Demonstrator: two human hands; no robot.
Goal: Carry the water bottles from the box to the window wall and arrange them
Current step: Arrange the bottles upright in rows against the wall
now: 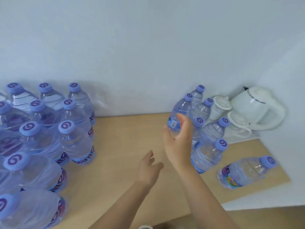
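My right hand (178,138) grips a bottle (179,111) beside the standing cluster (208,129) at the wall; my left hand (149,167) hangs relaxed. Setting it down carelessly could topple neighbours.

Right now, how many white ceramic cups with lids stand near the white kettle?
2 white lidded cups: one left of the white kettle, one in front. Bottles may hide more.
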